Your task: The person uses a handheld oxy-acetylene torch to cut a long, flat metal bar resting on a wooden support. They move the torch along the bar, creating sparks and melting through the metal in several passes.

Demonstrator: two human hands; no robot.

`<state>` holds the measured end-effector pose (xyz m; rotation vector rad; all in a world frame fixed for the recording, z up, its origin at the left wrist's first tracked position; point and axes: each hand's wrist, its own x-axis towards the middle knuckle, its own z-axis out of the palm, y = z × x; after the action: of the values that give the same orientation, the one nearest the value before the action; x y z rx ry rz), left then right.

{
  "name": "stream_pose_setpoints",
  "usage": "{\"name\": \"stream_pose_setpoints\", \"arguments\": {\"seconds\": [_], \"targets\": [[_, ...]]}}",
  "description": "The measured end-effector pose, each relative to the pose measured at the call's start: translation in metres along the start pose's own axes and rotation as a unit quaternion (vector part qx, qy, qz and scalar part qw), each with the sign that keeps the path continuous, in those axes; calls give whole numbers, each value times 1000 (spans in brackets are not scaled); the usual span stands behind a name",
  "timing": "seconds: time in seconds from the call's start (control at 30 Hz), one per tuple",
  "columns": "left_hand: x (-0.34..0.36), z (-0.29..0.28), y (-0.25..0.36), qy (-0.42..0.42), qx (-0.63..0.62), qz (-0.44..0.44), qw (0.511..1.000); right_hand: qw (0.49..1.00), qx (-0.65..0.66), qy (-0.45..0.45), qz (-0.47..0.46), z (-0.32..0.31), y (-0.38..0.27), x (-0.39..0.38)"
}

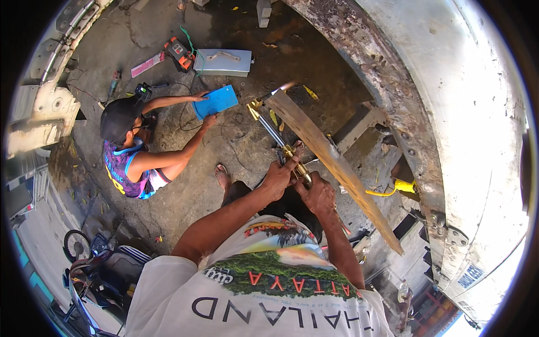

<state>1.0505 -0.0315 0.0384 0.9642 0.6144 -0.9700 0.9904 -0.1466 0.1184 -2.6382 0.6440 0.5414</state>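
A brass and steel cutting torch (273, 133) points up and away from me, with a small pale flame (286, 86) at its bent tip. My left hand (278, 178) is closed round the brass body of the torch. Beside it, my right hand (318, 195) is closed at the rear end, by the brass fittings; its fingertips are partly hidden. A long wooden plank (331, 163) slants down to the right of the torch, its upper end near the flame.
At left a crouching person (132, 146) in a dark cap holds a blue panel (218, 103). Behind lie a silver metal box (224, 63) and an orange-black machine (179, 54). A large rusty, white curved metal body (415, 112) rises at right. Cables (238, 160) cross the concrete.
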Motion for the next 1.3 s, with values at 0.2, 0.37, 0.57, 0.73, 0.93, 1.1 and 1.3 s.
{"name": "stream_pose_setpoints", "arguments": {"seconds": [0.2, 0.37, 0.57, 0.73, 0.93, 1.1, 1.3], "targets": [[3, -2, -6, -2, -11, -7, 1000, 1000, 7, 10, -9, -1, 0, -1], [-7, 1, 4, -42, -1, -2, 999, 1000, 9, 2, -7, -3, 1, -2], [-8, -1, 6, -67, -7, 6, 998, 1000, 0, -24, 4, -5, 1, -2], [-4, -2, 2, -40, 2, 3, 999, 1000, -3, -20, 8, -4, -1, -2], [-10, 0, 6, -58, 9, -2, 998, 1000, 7, -19, 13, -10, -4, -4], [-6, -1, 3, -65, 7, 0, 998, 999, 3, 28, -27, -7, 0, -6], [-8, 2, 5, -43, 6, -1, 999, 999, 4, 33, -20, -5, 0, -5]]}}
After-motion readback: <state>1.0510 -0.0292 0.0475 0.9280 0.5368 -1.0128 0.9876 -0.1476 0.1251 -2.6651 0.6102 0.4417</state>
